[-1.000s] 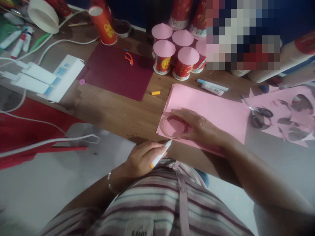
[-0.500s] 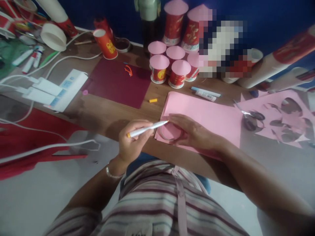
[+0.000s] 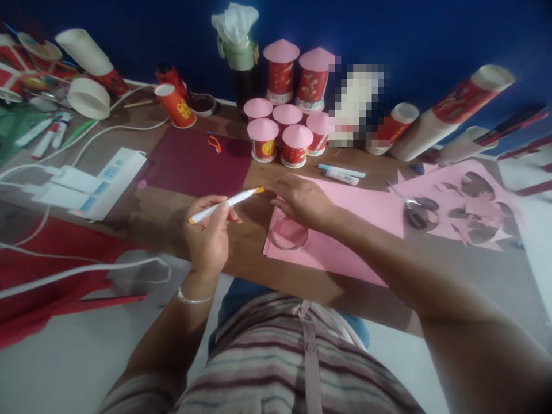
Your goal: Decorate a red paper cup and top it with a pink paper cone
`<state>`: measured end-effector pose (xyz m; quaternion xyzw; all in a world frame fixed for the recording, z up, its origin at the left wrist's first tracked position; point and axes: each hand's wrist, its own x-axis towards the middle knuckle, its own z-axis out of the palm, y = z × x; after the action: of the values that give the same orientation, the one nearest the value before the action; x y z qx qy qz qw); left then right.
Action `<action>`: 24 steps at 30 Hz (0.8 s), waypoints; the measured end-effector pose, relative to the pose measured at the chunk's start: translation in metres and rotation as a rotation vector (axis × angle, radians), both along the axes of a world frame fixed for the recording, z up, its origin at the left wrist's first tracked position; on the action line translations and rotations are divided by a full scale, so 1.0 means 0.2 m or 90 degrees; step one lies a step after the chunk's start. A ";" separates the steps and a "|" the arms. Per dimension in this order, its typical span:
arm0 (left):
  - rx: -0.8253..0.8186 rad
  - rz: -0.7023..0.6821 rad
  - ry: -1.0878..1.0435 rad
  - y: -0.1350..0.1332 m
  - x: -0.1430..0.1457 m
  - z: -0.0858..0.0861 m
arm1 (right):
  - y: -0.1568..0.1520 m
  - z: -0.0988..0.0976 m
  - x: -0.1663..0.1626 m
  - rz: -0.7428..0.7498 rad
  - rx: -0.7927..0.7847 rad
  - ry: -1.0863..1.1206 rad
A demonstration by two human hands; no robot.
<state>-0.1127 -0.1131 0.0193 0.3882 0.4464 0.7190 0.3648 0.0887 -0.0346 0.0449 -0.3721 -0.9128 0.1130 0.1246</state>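
Two hands in shot, both the wearer's own. The left hand [image 3: 209,233] was pinching one white marker pen with orange ends [image 3: 226,205] between thumb and fingers. It held the pen up over the brown wooden counter [image 3: 190,210], with the tip pointing toward the right hand [image 3: 302,201]. That right hand was palm down and loosely spread, gripping nothing, and its fingertips [image 3: 276,194] sat just short of the pen's tip (touching or not, I couldn't tell).

Right below its wrist, one thin see-through ring [image 3: 290,232] lay flat on a pink paper sheet [image 3: 357,224], near the sheet's left corner at the counter's near edge.

Counting the rest:
- Seven red paper cups with pink cone lids: five bunched together [image 3: 296,145] just behind the pink sheet, and two taller ones [image 3: 280,69] against the blue wall.
- Two white glue sticks [image 3: 340,174] side by side between the cups and the sheet.
- One pair of scissors [image 3: 414,207] at the sheet's right edge, next to one pink sheet full of cut-out holes [image 3: 466,204].
- One dark red card sheet [image 3: 198,161] left of the cups.
- One white power strip [image 3: 106,181] further left, with plugs in it.
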 end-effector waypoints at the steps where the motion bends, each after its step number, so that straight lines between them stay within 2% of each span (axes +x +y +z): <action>1: -0.001 -0.005 -0.010 0.00 0.01 0.01 | 0.04 0.00 -0.07 0.000 -0.002 -0.034; 3: -0.002 -0.018 -0.030 0.01 0.02 0.02 | 0.11 -0.02 -0.20 -0.006 -0.017 -0.046; 5: 0.000 -0.028 -0.048 0.02 0.04 0.04 | 0.16 -0.04 -0.28 -0.016 -0.082 -0.033; 8: 0.000 -0.044 -0.074 0.04 0.05 0.07 | 0.19 -0.05 -0.28 -0.023 -0.104 0.019; 11: -0.019 -0.075 -0.116 0.06 0.05 0.08 | 0.19 -0.03 -0.14 -0.051 -0.123 0.109; 13: -0.041 -0.104 -0.142 0.08 0.07 0.09 | 0.17 -0.02 0.00 -0.064 -0.177 0.193; 15: -0.057 -0.137 -0.154 0.11 0.10 0.10 | 0.13 -0.02 0.15 -0.117 -0.425 0.516; 16: -0.062 -0.157 -0.152 0.12 0.12 0.11 | 0.11 -0.02 0.22 -0.144 -0.518 0.633; 18: -0.065 -0.201 -0.124 0.14 0.17 0.12 | 0.06 -0.02 0.34 -0.197 -0.619 0.774; 20: -0.061 -0.251 -0.069 0.17 0.23 0.14 | 0.01 -0.03 0.44 -0.238 -0.655 0.852; 24: -0.042 -0.328 0.030 0.23 0.34 0.16 | -0.05 -0.05 0.55 -0.263 -0.655 0.929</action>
<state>-0.0450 -0.0668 0.0519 0.4937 0.3643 0.5784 0.5376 0.1987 -0.0443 0.0341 -0.3739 -0.3606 0.6880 0.5069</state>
